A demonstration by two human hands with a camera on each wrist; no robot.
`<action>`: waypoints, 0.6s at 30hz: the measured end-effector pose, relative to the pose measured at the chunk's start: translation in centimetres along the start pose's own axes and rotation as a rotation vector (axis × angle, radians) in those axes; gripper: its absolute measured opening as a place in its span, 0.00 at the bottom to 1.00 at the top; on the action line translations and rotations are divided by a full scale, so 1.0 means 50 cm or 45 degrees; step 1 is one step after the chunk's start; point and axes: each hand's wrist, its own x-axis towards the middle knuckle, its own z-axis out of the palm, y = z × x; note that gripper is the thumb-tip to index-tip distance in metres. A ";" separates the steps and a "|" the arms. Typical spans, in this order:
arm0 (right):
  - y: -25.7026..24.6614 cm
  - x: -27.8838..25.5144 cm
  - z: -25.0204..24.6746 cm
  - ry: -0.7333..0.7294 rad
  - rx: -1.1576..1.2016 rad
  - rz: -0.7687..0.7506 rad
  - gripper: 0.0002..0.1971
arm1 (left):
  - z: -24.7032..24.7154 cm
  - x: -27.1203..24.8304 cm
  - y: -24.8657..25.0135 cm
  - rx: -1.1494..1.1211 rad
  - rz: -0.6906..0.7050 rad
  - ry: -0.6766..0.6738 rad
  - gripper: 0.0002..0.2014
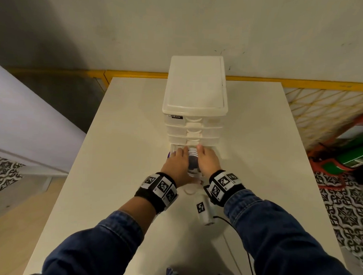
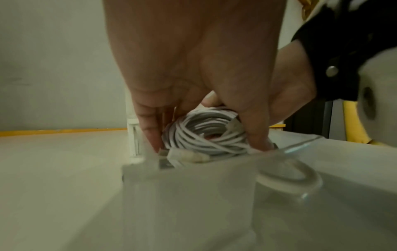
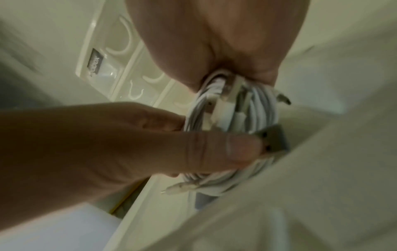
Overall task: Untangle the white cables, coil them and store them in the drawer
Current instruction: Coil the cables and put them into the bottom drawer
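- White table (image 1: 123,135) against plain wall, drawer unit (image 1: 195,92) standing at far end; patterned floor and yellow mesh off to right.
- Both hands down in pulled-out bottom drawer (image 2: 214,195), holding one coil (image 2: 206,134) between them.
- Left hand (image 1: 176,164): fingers (image 2: 148,129) and thumb curled on opposite sides of coil, clamped around it.
- Right hand (image 1: 206,161): fingers closed on coil's other side, pinching loops together at top in right wrist view.
- Two-sided hold probably there to stop loops springing open while lowered in.
- Coil (image 3: 232,118) tight, several turns, standing on edge rather than flat; looks partly inside drawer, low against front wall.
- Plugs loose: one USB end (image 3: 272,139) sticking out by left thumb, white connector (image 2: 191,157) lying at drawer's front lip.
- Three upper drawers shut, only bottom one out, so hands reach in from above.
- Purple-and-white item (image 1: 193,161) under the hands in drawer, blurred, cannot tell what.
- Judged step: final stowing; untangling and coiling look done, release and drawer closing not yet done.
- Risk: stray plug catching on front lip when drawer slides in.
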 end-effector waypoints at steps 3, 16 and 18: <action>0.008 -0.007 -0.009 -0.059 -0.216 -0.107 0.17 | -0.006 0.010 0.009 0.076 -0.025 -0.048 0.59; 0.102 -0.100 -0.067 -0.301 -0.904 -0.613 0.36 | -0.015 0.022 0.011 -0.080 -0.143 -0.097 0.55; 0.122 -0.104 -0.066 -0.298 -0.979 -0.693 0.38 | -0.011 0.028 -0.005 -0.185 -0.127 -0.097 0.55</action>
